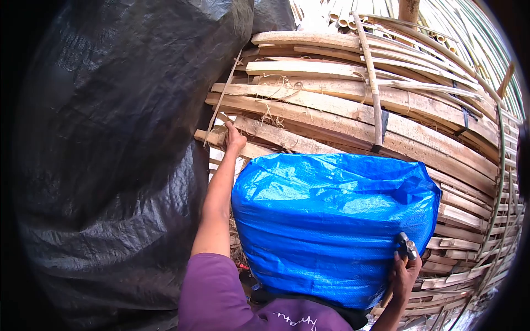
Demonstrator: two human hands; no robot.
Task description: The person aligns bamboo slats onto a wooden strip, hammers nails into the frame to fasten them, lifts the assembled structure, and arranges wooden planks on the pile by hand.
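My right hand (406, 277) is closed around a hammer (408, 246), its metal head up and its handle running down past my palm. The hammer head lies just in front of the lower right part of a bright blue plastic tarp bundle (326, 231). That bundle bulges in front of my torso, creased and shiny on top. With the arm stretched forward, my left hand (235, 139) has its fingers curled on a wooden slat (254, 150) near the slat's left end. Part of its grip is hidden by the hand itself.
A large black plastic sheet (110, 165) hangs along the left. Rows of split wooden slats (331, 105) stretch ahead and right, crossed by a thin upright stick (372, 83) with black ties. Cut bamboo poles (343, 22) lie at the back.
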